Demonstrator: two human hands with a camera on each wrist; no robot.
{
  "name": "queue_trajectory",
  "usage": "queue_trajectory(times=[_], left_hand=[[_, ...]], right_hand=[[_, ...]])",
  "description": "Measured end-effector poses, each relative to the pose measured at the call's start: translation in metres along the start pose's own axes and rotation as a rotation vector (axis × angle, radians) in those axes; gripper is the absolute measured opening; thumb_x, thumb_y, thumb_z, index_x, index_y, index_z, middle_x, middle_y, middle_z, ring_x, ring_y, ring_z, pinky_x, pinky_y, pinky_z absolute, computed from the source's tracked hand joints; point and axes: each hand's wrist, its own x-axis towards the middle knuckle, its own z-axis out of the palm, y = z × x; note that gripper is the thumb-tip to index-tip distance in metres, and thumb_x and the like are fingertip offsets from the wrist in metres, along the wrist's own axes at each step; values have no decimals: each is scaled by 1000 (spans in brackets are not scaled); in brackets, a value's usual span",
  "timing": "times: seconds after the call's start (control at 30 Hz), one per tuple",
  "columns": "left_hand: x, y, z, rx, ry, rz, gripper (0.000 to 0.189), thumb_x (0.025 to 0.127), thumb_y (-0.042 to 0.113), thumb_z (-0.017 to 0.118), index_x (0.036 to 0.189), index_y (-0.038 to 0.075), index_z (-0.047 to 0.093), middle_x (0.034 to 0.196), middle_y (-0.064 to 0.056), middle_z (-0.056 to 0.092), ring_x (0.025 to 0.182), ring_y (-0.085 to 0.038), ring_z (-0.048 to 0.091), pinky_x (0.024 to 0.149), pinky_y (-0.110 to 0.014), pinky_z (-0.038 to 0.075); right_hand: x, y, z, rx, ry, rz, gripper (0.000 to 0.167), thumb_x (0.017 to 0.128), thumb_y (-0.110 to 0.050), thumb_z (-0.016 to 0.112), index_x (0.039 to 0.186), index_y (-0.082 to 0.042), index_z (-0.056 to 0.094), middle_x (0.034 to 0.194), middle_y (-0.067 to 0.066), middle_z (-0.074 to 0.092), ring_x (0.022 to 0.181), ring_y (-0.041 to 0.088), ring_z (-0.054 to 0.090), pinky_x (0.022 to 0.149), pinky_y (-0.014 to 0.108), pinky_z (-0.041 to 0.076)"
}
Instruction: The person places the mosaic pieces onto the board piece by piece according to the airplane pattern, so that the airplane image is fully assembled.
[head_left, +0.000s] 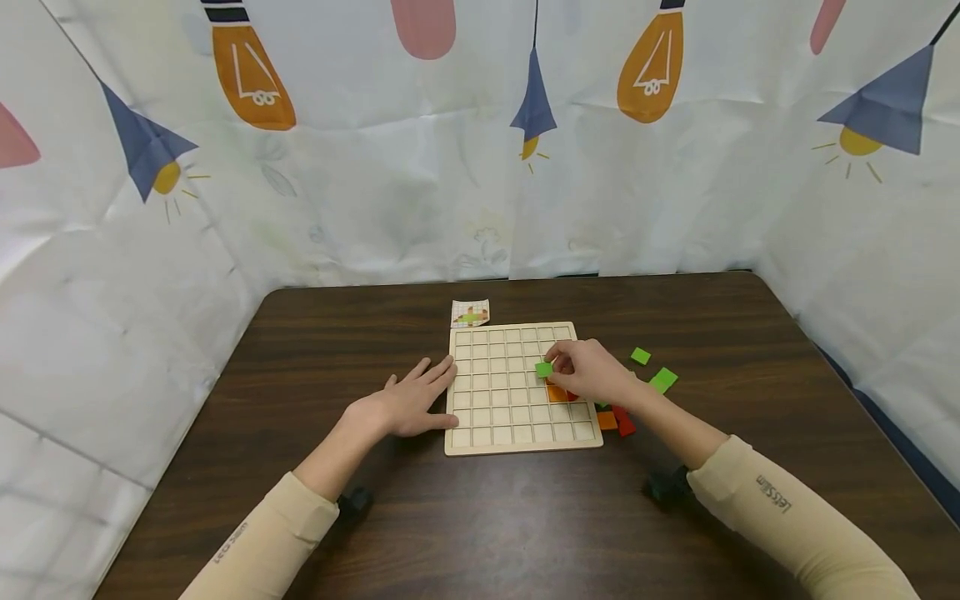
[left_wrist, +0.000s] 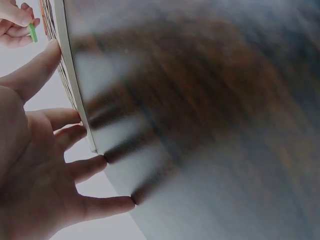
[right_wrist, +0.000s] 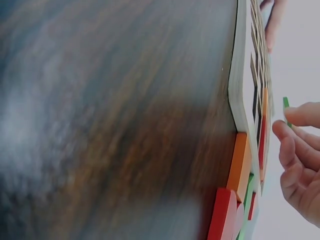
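Note:
A pale wooden grid board [head_left: 491,408] lies on the brown table. My right hand [head_left: 592,371] pinches a small green square tile [head_left: 543,369] between thumb and forefinger, over the right part of the grid. In the right wrist view, the green tile [right_wrist: 286,107] is tilted on edge above the board. An orange tile [head_left: 557,393] and a red tile [head_left: 572,396] sit in the grid just below that hand. My left hand [head_left: 408,404] is spread beside the board, its fingertips and thumb at the left edge; in the left wrist view the thumb [left_wrist: 45,62] touches that edge.
A small printed pattern card [head_left: 470,314] lies at the board's far left corner. Right of the board are loose green tiles [head_left: 663,380], an orange tile [head_left: 607,420] and red tiles [head_left: 623,421]. A white printed curtain [head_left: 420,192] hangs behind the table [head_left: 480,517].

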Motion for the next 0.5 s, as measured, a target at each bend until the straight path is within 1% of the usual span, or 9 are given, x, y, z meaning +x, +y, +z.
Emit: queue_trajectory(times=[0.2, 0.5], left_hand=[[0, 0, 2, 6, 0, -1, 89, 103, 56, 55, 167, 12, 12, 172, -8, 2, 156, -39, 3, 111, -77, 15], [2, -3, 5, -5, 17, 8, 89, 102, 57, 56, 166, 12, 14, 172, -7, 4, 156, -38, 4, 108, -81, 12]], right_hand=[[2, -3, 2, -2, -13, -6, 23, 94, -11, 76, 114, -2, 70, 89, -2, 68, 82, 13, 63, 77, 34, 55], [7, -3, 4, -62, -38, -14, 21, 93, -12, 78, 111, -3, 72, 85, -4, 65, 80, 12, 61, 76, 33, 54]])
